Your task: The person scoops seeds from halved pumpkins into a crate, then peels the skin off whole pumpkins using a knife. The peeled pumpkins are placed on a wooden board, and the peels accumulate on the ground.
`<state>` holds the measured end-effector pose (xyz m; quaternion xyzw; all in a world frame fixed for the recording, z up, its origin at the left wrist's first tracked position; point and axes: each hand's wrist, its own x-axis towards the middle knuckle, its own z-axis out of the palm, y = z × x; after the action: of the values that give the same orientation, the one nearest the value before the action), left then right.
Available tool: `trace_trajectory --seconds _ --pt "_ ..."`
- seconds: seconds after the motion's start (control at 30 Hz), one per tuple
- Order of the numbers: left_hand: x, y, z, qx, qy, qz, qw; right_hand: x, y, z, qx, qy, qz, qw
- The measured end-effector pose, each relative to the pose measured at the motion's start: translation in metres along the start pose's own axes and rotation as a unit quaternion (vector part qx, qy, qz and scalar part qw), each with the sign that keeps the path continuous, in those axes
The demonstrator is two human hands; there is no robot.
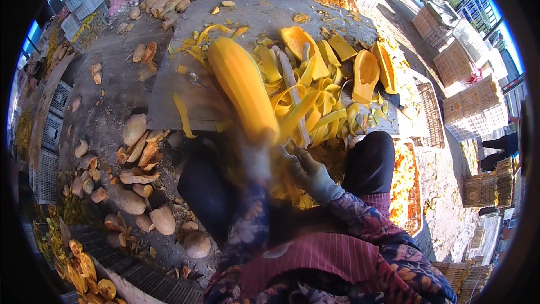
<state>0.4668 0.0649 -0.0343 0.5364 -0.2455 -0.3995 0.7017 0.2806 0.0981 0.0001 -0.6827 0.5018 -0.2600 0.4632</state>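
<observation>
A long peeled squash (242, 86), orange-yellow with pale stripes, slants over the near edge of a low board (177, 103). My gloved left hand (257, 162), blurred by motion, grips its lower end. In my gloved right hand (314, 175), close to that end, is a metal tool that looks like a peeler (288, 147). Ribbons of yellow peel (327, 112) lie heaped right of the squash, across a wooden stick (291, 78). Hollowed squash halves (366, 75) rest beyond the peel. A metal spoon (195, 79) lies left of the squash.
Whole and cut squashes (130, 200) litter the ground at my left. By my right knee stands a crate of orange scraps (407, 185). A dark-bladed knife (394, 100) lies on the board's right side. Stacked plastic crates (474, 107) stand farther right, near a person (502, 147).
</observation>
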Motion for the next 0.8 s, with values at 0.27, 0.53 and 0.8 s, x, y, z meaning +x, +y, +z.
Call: trace_trajectory --seconds 0.27,0.53,0.8 --pt "-0.011 -0.064 -0.027 -0.210 -0.005 -0.045 0.977 0.209 -0.094 -0.030 -0.139 -0.060 -0.119 0.981" --pt "-0.019 -0.072 -0.013 -0.189 0.092 -0.031 0.977 0.400 -0.235 0.039 -0.479 -0.187 -0.107 0.851" --pt "-0.027 -0.054 -0.022 0.220 -0.010 0.103 0.970 0.238 -0.149 -0.020 -0.266 -0.186 -0.120 0.938"
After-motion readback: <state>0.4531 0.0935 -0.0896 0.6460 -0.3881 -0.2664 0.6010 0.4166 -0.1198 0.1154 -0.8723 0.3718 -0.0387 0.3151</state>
